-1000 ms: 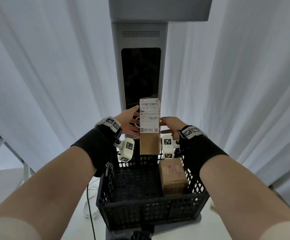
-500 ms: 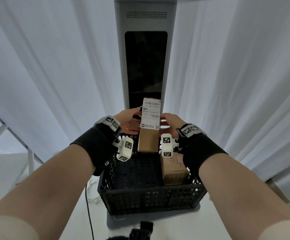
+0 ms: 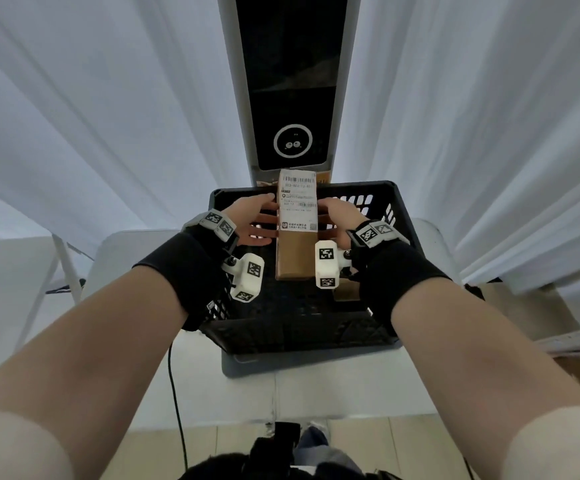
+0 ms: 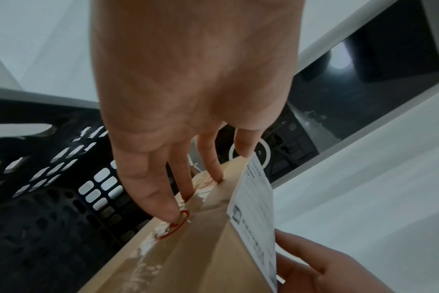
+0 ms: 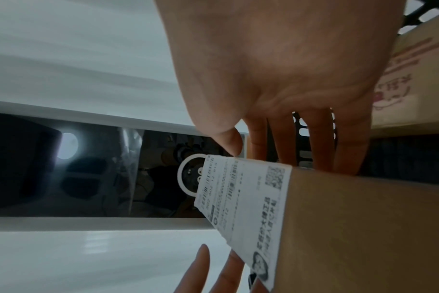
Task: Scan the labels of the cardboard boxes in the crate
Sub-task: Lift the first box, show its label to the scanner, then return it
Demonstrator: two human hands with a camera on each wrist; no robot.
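Note:
Both hands hold one long brown cardboard box (image 3: 293, 258) over the back of the black crate (image 3: 299, 336). Its white barcode label (image 3: 298, 202) faces me, just below the scanner's ring (image 3: 293, 141). My left hand (image 3: 257, 220) presses fingers (image 4: 150, 198) into the box's left side (image 4: 188, 257). My right hand (image 3: 340, 216) grips the right side, thumb at the label's edge (image 5: 243, 198). A second printed box (image 5: 414, 69) lies in the crate at the right, mostly hidden in the head view.
The grey scanner kiosk (image 3: 292, 81) rises right behind the crate, on a white table (image 3: 333, 393). White curtains hang all round. A black cable (image 3: 174, 375) runs down the left, and a metal frame (image 3: 63, 265) stands farther left. Flat cardboard (image 3: 537, 313) lies at the right.
Both hands have lowered the box from in front of the kiosk screen to just over the crate's back. My view has tilted downward.

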